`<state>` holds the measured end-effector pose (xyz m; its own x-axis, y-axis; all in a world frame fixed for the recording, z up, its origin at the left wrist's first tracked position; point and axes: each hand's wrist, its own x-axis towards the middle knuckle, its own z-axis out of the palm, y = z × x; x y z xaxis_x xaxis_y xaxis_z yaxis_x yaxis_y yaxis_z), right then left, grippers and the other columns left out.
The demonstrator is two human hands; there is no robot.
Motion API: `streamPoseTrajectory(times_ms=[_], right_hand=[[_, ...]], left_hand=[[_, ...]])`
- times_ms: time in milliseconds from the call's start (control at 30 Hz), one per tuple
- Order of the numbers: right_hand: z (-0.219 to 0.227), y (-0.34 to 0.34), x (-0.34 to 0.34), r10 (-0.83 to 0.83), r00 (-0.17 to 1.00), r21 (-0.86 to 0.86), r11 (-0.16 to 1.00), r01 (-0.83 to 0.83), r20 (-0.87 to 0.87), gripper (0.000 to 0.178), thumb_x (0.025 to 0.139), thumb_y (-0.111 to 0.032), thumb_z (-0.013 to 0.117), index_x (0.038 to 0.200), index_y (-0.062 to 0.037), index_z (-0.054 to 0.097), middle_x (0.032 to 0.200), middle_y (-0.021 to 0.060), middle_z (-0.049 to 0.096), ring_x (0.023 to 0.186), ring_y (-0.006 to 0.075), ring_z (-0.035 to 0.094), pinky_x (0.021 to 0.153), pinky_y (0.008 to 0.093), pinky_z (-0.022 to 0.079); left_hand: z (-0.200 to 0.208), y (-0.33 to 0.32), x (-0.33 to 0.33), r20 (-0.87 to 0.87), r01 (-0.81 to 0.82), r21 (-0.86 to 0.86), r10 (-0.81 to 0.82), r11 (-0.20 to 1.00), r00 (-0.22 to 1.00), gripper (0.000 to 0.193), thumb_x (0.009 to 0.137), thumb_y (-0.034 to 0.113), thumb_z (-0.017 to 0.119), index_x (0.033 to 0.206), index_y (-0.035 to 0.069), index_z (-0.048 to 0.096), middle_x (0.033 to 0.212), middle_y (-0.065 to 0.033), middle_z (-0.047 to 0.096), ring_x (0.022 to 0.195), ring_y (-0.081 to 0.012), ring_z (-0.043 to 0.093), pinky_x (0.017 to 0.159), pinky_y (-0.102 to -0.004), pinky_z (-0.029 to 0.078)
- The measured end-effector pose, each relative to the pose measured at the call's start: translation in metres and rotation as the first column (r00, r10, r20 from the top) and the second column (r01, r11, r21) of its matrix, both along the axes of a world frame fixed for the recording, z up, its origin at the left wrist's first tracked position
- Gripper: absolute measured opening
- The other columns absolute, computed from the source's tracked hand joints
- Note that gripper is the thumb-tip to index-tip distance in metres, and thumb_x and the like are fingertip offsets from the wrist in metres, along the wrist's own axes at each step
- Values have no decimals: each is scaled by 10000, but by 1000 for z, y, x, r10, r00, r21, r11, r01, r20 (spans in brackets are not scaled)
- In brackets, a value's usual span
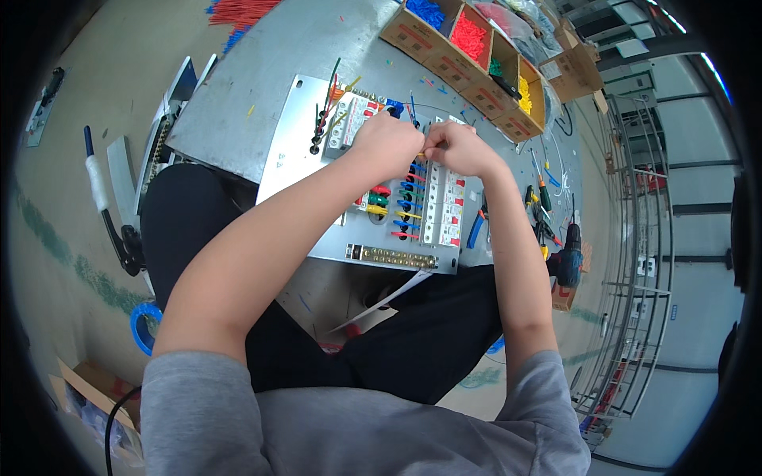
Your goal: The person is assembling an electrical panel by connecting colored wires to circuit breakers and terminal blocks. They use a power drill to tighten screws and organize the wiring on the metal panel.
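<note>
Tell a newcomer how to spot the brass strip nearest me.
Find the big silver metal panel. Along its edge nearest you lies the brass strip, long and studded, its gold colour unlike the white switches just beyond it.

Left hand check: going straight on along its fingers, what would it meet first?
Most likely the right hand, which lies directly ahead of the left hand over the metal panel. Depth is unclear; they may already touch.
</note>
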<state>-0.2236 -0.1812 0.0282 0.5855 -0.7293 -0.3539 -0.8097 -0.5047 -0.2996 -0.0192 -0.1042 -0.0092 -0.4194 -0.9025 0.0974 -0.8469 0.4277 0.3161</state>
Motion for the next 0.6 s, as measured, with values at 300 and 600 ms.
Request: streamPoseTrajectory(times_ms=[300, 600], right_hand=[[-5, 9, 7, 31, 994, -91, 995, -41, -107, 91, 897, -127, 788, 947, -167, 852, 992, -16, 793, 1154, 216, 645, 1136, 478, 278], [-19, 22, -2, -1, 999, -164, 986, 9, 53, 154, 891, -42, 752, 933, -144, 860, 939, -37, 750, 1193, 216, 605, 1176, 511, 232]], left_hand=[[-3, -3, 0, 1, 26, 36, -26, 999, 1000, 151, 784, 180, 811, 879, 64, 826, 902, -124, 808, 903, -304, 806, 896, -435, 627], [2, 0, 0, -34, 7, 63, -5, 998, 999, 114, 814, 118, 768, 889, 53, 824, 937, -144, 811, 940, -336, 801, 916, -456, 631]])
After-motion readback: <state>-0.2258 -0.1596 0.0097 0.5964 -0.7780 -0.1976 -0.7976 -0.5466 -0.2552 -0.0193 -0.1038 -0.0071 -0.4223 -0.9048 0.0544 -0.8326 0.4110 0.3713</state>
